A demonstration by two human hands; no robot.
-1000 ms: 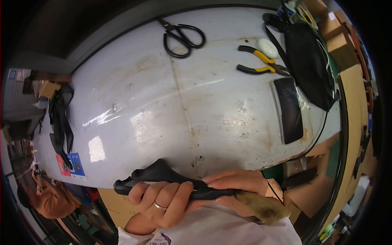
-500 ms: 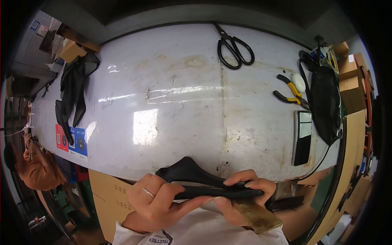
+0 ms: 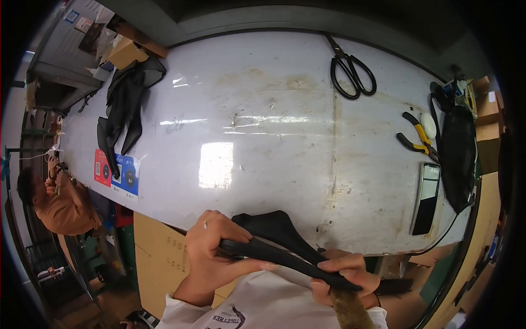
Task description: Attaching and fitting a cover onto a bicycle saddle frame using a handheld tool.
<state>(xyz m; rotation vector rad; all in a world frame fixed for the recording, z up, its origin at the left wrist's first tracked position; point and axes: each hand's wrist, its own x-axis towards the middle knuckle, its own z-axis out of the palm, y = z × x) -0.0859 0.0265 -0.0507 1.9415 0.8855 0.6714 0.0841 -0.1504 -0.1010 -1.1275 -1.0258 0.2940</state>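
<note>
A black, smooth, leather-like piece (image 3: 290, 262) with a long curved edge is stretched between both hands at the near edge of the table. My left hand (image 3: 211, 255), with a ring on one finger, is closed on its left end, fingers above and thumb below. At its right end my right hand (image 3: 345, 268) pinches the edge between fingers and thumb. A wider flap of the same piece rises behind the fingers over the table edge. Below my right hand is a brownish-yellow strip (image 3: 350, 311); I cannot tell what it is.
On the white table (image 3: 263, 148) lie black-handled scissors (image 3: 352, 77), yellow-and-black pliers (image 3: 419, 137), a white oval thing (image 3: 428, 125), a phone (image 3: 426, 197) and a black bag (image 3: 457, 159). Several black pieces (image 3: 129, 104) lie at left. Another person (image 3: 63, 203) sits farther left.
My left hand has risen and the black piece now slants down to the right. The right hand has shifted slightly right and lower. The whole view has swung, moving the table things rightward.
</note>
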